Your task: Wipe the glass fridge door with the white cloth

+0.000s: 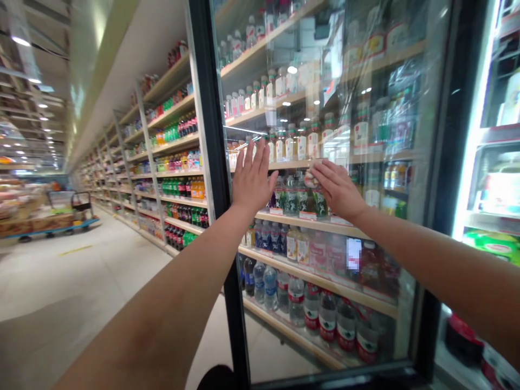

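A glass cooler door (pixel 292 346) with a black frame stands swung out in front of me. My left hand (pixel 254 179) lies against the glass near the frame's left side, its fingers stretched out and apart, holding nothing. To the right of it, my right hand (pixel 339 189) presses a small, pale, crumpled cloth (pixel 312 179) to the pane. Its fingers are bent over the cloth and hide most of it. Shelved bottles show through the glass behind both hands, mixed with reflections of ceiling lights.
Long shelves of drinks (pixel 182 187) run away to the left beyond the door. A lit cooler (pixel 504 179) with goods inside is at the right edge. Further back on the left, a blue flat cart (pixel 87 223) stands on the pale floor (pixel 97 271).
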`<state>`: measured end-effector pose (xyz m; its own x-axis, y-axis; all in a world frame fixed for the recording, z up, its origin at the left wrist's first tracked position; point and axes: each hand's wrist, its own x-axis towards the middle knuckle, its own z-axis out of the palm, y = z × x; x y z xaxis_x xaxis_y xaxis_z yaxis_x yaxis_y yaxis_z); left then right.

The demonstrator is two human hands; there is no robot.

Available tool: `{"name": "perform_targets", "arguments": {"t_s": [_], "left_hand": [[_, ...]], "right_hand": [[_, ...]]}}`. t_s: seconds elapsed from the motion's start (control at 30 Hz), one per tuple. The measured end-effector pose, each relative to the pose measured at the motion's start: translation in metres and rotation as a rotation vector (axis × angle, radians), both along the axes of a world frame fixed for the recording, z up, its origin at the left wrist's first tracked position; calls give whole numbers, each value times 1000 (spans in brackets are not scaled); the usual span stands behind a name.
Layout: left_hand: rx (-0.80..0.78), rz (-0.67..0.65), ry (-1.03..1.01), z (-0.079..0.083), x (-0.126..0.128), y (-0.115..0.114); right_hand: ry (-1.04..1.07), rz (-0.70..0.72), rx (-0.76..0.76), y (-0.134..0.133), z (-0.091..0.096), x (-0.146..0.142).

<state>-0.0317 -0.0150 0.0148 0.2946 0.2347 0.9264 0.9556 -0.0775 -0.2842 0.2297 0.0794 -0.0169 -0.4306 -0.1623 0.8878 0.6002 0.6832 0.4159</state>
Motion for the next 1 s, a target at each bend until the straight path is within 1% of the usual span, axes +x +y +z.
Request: {"name": "perform_targets", "arguments": {"t_s": [0.07, 0.17, 0.2, 0.27, 0.37, 0.43, 0.47, 0.57, 0.6, 0.67, 0.73, 0.8, 0.87, 0.93, 1.0], "left_hand": [[-5, 4, -4, 0, 0, 0], [1, 4, -7, -1, 0, 0], [6, 2, -5, -1, 0, 1], [15, -4, -2, -2, 0, 1], [15, -6, 2, -2, 0, 1], [10, 0, 1, -3, 0, 0], [7, 2, -2, -3, 1, 0], [-12, 3, -27, -3, 2, -2], [-20, 1, -36, -3, 3, -2], [-28, -9, -51, -4, 4, -3], [-23, -29, -58, -5, 5, -3], [-13, -48, -60, -6, 5, -2], [-14, -55, -61, -7, 5, -2], [-25, -51, -59, -7, 4, -1], [-36, -48, -57, -7, 4, -1]], "right_hand": [[-1, 11, 7, 1, 5, 3], [147, -10, -27, 4, 17, 4], [196, -20, -43, 4, 17, 3], [212, -32, -66, 2, 9, -1], [78, -20, -66, 0, -5, -3], [31, -10, -56, 1, -2, 0], [58, -9, -48, 2, 3, 2], [261, -14, -21, 7, 18, 7], [316, -19, -18, 8, 19, 7], [335, -38, -25, 7, 11, 8], [254, -55, -34, 6, -1, 10], [173, -42, -34, 6, -6, 16], [159, -17, -33, 10, -1, 23], [242, -2, -34, 15, 8, 28], [363, -10, -35, 19, 9, 29]]}}
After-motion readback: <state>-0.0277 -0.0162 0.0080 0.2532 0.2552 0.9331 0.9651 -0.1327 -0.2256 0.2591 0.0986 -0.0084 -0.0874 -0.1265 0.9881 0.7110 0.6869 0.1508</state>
